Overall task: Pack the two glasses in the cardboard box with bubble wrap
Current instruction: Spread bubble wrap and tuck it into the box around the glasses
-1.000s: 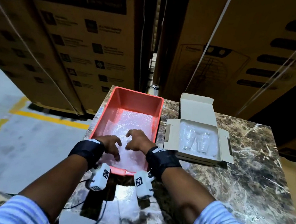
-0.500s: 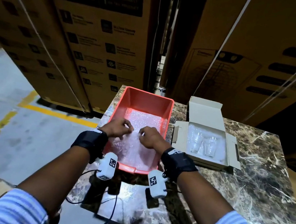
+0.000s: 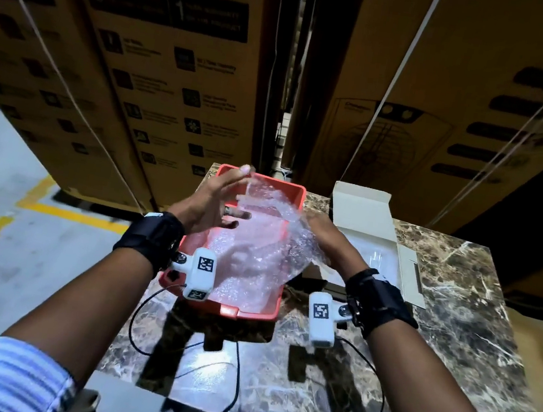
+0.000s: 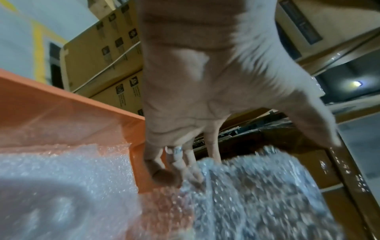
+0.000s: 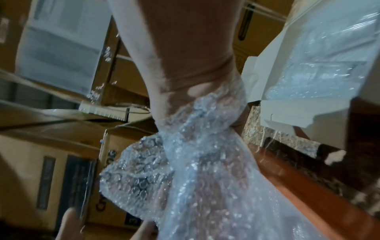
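A clear bubble wrap sheet (image 3: 271, 226) hangs lifted above the red tray (image 3: 249, 313). My right hand (image 3: 315, 227) grips it, bunched in the fist (image 5: 195, 146). My left hand (image 3: 244, 195) is beside the sheet's left edge with the fingers (image 4: 180, 167) spread and touching it, thumb apart. More bubble wrap (image 3: 244, 271) lies in the tray. The white cardboard box (image 3: 362, 211) stands open to the right, lined with bubble wrap. The two glasses (image 3: 377, 257) show only faintly inside it, partly hidden by my right hand.
The tray and box sit on a marble table (image 3: 453, 333). Tall brown cartons (image 3: 177, 72) stand right behind the table. Black cables (image 3: 237, 374) trail over the near table edge. Concrete floor with a yellow line (image 3: 65, 213) lies to the left.
Both hands rose from the tray floor. My right hand lifted a bubble wrap sheet out of the tray, and my left hand opened its fingers beside it.
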